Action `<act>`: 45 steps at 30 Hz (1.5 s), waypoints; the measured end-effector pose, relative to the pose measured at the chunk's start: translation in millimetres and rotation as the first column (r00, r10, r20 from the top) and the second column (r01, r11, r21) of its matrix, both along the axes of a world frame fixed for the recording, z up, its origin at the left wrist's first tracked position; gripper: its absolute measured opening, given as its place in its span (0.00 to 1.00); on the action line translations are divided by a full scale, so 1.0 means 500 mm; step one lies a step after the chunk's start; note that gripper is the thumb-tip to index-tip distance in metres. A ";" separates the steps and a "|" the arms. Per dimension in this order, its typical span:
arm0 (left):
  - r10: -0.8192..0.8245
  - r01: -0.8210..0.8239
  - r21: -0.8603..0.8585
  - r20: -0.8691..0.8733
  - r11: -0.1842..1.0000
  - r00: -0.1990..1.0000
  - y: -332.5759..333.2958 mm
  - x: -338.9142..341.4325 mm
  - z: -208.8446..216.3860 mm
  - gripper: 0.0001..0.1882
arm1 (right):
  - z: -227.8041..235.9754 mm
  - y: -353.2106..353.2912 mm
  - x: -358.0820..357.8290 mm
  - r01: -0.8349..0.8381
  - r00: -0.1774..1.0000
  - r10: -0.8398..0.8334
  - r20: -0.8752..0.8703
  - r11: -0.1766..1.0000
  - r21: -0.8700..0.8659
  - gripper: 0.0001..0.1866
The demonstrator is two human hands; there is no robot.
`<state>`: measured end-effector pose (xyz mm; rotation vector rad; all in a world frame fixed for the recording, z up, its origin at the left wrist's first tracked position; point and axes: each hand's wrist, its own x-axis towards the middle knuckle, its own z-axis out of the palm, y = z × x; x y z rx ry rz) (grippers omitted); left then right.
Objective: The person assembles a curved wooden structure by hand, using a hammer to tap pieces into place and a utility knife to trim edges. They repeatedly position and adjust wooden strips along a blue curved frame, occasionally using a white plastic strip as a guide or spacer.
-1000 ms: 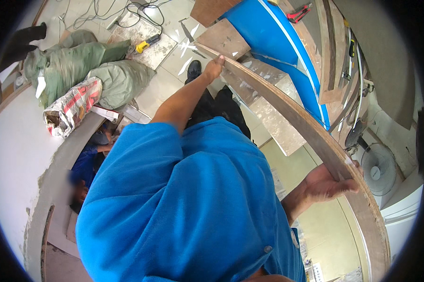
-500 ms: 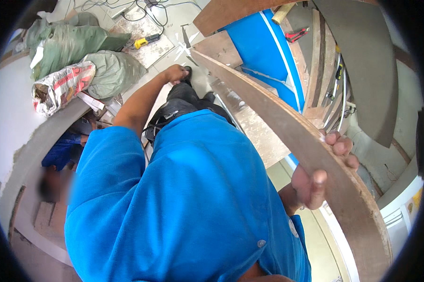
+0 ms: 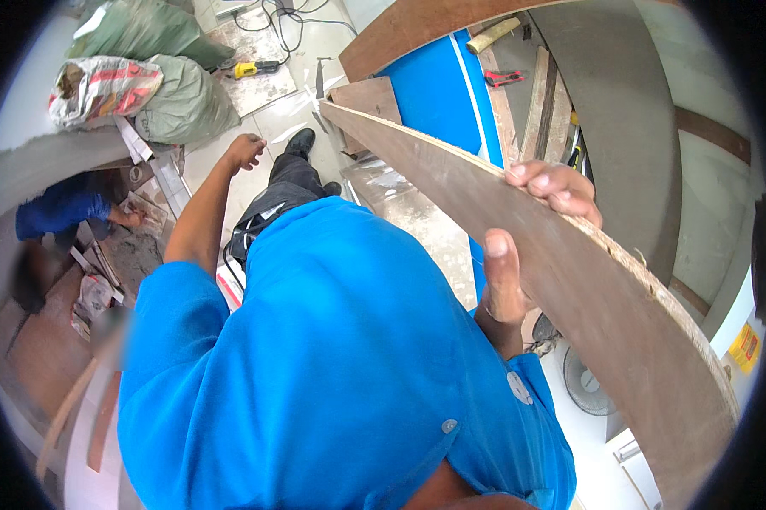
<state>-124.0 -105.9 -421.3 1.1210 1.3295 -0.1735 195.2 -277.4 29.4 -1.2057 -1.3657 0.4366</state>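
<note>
Co-worker: a person in a blue top crouches low, far left of the left hand, one hand down at the debris on the floor.
Sacks: a printed sack and a grey-green sack lie just beyond and left of the left hand.
Left hand: the left hand hangs at the end of a straightened arm, fingers loosely curled, gripping nothing; whether it brushes anything is hard to say from this angle.
Yellow power tool: a yellow power tool lies on the floor beyond the left hand.
Curved plywood strip: the curved plywood strip runs from beyond the left hand, past the right hand, down to the lower right.
Right hand: the right hand clasps the strip, fingers over its top edge, thumb pressed up its near face.
Blue panel: a blue panel lies beyond the strip, above the right hand.
</note>
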 end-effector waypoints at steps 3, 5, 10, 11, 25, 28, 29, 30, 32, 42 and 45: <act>0.069 -0.069 -0.005 -0.014 0.998 0.998 -0.088 -0.043 -0.003 0.20 | -0.005 -0.035 -0.011 -0.019 1.000 0.019 -0.004 1.000 0.016 0.28; 0.089 -0.090 -0.021 -0.045 0.996 0.995 -0.143 -0.078 -0.010 0.20 | -0.011 -0.059 -0.018 -0.030 0.999 0.029 0.013 0.999 0.034 0.27; 0.192 -0.195 -0.032 -0.083 0.980 0.978 -0.249 -0.149 0.000 0.20 | -0.021 -0.118 -0.020 -0.051 0.998 0.049 0.036 0.998 0.029 0.26; 0.208 -0.211 -0.022 -0.085 0.977 0.974 -0.268 -0.153 0.006 0.19 | -0.024 -0.128 -0.023 -0.046 0.999 0.045 0.028 0.998 0.037 0.26; 0.225 -0.224 0.025 -0.060 0.974 0.972 -0.333 -0.146 0.030 0.20 | -0.042 -0.215 0.005 0.137 0.959 -0.154 0.239 0.987 0.088 0.23; 0.202 -0.201 0.030 -0.045 0.979 0.978 -0.325 -0.123 0.042 0.21 | -0.063 -0.219 0.022 0.194 0.972 -0.208 0.112 0.973 0.129 0.22; 0.191 -0.190 0.027 -0.042 0.981 0.981 -0.321 -0.122 0.044 0.22 | -0.070 -0.216 0.023 0.200 0.979 -0.203 0.010 0.970 0.136 0.22; 0.180 -0.179 0.025 -0.038 0.983 0.983 -0.318 -0.120 0.044 0.23 | -0.077 -0.215 0.024 0.208 0.976 -0.196 -0.091 0.968 0.143 0.23; 0.177 -0.176 0.017 -0.036 0.984 0.984 -0.317 -0.117 0.045 0.23 | -0.082 -0.216 0.040 0.237 0.969 -0.221 -0.113 0.960 0.149 0.25; 0.172 -0.171 0.022 -0.046 0.985 0.984 -0.335 -0.110 0.029 0.19 | -0.089 -0.225 0.064 0.196 0.976 -0.174 -0.128 0.963 0.183 0.24; 0.155 -0.154 0.028 -0.035 0.988 0.987 -0.343 -0.116 0.020 0.19 | -0.086 -0.232 0.057 0.150 0.984 -0.128 -0.126 0.970 0.192 0.24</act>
